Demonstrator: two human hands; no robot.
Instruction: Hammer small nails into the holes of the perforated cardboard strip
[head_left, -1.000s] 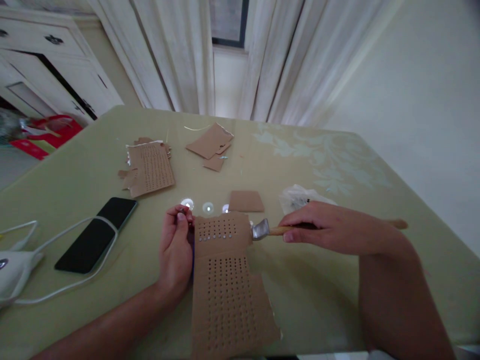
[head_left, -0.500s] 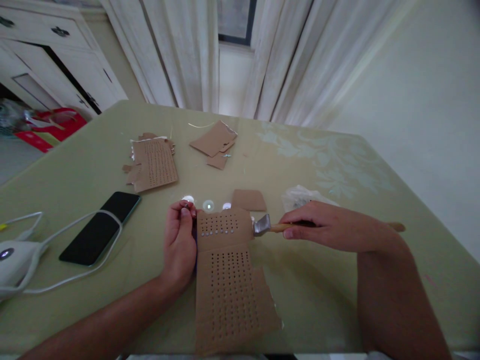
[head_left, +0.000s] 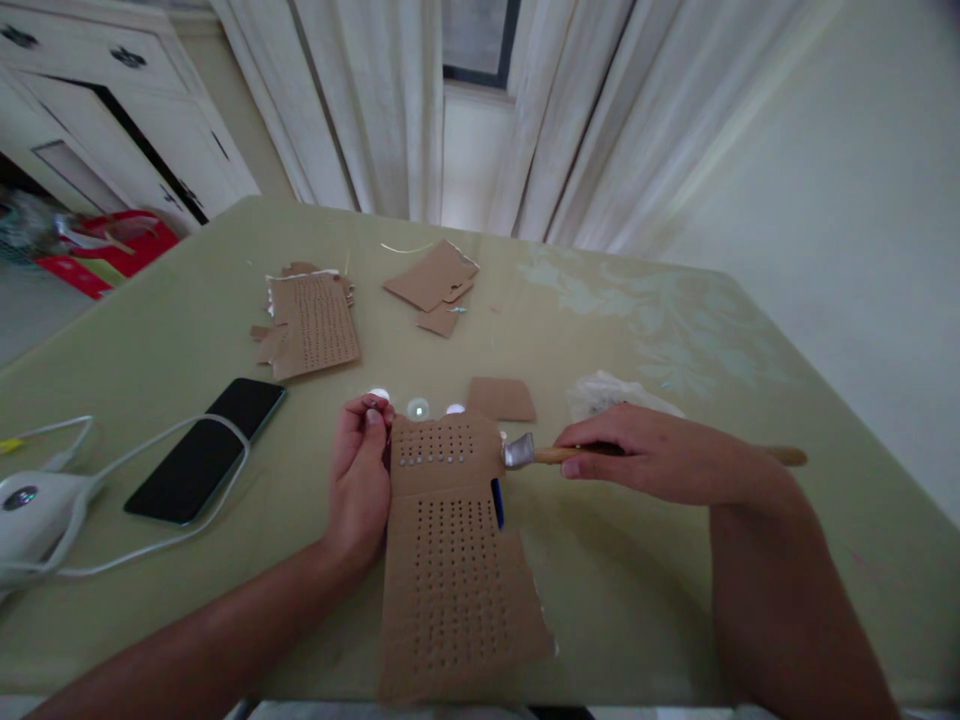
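Observation:
A long brown cardboard sheet (head_left: 450,590), punched with rows of small holes, lies in front of me. One row near its far end holds several small silvery studs. My left hand (head_left: 364,475) rests along the sheet's left edge, thumb and fingers pinched together; what sits between the fingertips is too small to name. My right hand (head_left: 637,450) grips the wooden handle of a small hammer (head_left: 551,455). Its metal head is at the sheet's upper right edge. Something blue (head_left: 498,503) peeks out from under the cardboard's right side.
Beyond the sheet are a small cardboard piece (head_left: 501,398), a crumpled plastic bag (head_left: 611,392), and round white spots (head_left: 418,409). Farther back lie punched cardboard (head_left: 319,325) and cardboard scraps (head_left: 431,278). At left are a phone (head_left: 206,450) and a white device (head_left: 34,505) with a cable.
The cardboard sheet has shifted slightly left at its near end, baring the blue thing on its right side. Both hands keep nearly the same places, the hammer still in my right hand.

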